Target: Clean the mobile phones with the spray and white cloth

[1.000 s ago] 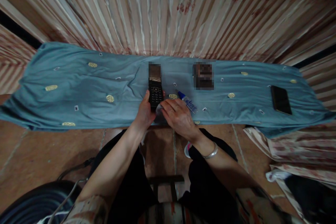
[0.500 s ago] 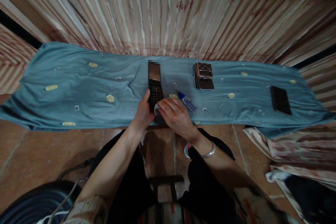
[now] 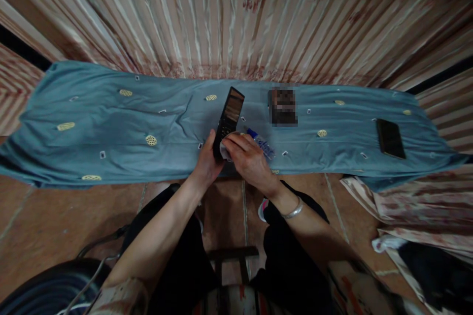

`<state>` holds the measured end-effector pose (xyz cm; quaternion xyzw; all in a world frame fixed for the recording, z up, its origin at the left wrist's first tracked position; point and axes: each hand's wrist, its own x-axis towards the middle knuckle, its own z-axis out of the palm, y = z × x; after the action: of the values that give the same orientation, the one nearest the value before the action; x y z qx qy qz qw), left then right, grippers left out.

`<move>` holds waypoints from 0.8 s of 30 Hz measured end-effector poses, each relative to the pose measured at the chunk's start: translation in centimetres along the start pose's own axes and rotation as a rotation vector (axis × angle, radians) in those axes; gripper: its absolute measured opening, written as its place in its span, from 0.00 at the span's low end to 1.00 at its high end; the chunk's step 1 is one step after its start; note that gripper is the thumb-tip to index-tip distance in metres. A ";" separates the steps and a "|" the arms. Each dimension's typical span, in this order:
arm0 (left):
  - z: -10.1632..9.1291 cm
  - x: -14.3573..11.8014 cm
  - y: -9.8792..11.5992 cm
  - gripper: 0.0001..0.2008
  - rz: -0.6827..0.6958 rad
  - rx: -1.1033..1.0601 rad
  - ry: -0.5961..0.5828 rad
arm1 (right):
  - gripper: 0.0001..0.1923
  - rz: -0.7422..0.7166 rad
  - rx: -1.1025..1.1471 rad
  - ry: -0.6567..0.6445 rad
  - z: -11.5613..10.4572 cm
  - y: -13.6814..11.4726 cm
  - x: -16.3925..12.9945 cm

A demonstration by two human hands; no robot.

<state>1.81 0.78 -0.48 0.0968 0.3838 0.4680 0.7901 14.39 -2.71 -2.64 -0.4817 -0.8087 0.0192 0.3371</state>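
Observation:
An unfolded black flip phone is held over the near side of the cloth, tilted to the right. My left hand wraps round its lower half, thumb along the left edge. In my right hand a small white wipe is pinched against the phone's keypad end, and the fingers cover part of the keys. Just right of that hand lies a clear bottle with a blue cap, partly hidden by the fingers.
A teal patterned cloth covers the long table. Farther back is a blurred-out dark stack. A black phone lies at the right. Behind hangs a striped curtain. A dark coiled round object stands on the floor at lower left.
The flip phone has turned clockwise, its screen end swinging right. My right hand with the wipe has stayed at the keypad's lower end. The view has shifted slightly.

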 end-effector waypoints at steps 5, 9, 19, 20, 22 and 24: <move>0.0 -0.1 -0.9 0.17 0.004 -0.017 -0.021 | 0.18 0.063 -0.005 0.075 0.0 2.1 0.2; 0.2 -0.2 -1.1 0.16 -0.050 -0.011 -0.003 | 0.18 0.113 0.035 0.108 0.0 2.7 0.1; -0.8 0.1 0.1 0.23 -0.063 0.032 0.042 | 0.17 -0.005 0.115 -0.012 0.2 -1.4 -0.8; -1.1 0.2 0.1 0.24 -0.072 0.054 0.039 | 0.18 -0.011 0.111 -0.020 0.2 -1.7 -1.0; -1.4 0.4 0.1 0.25 -0.087 0.076 0.027 | 0.18 -0.032 0.100 -0.030 0.3 -1.9 -1.2; -1.4 0.4 0.0 0.24 -0.078 0.073 0.024 | 0.18 -0.037 0.090 -0.027 0.4 -1.6 -1.2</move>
<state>0.96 0.83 -1.66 0.1050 0.4137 0.4236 0.7990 13.32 -4.38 -2.95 -0.4509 -0.8202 0.0558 0.3477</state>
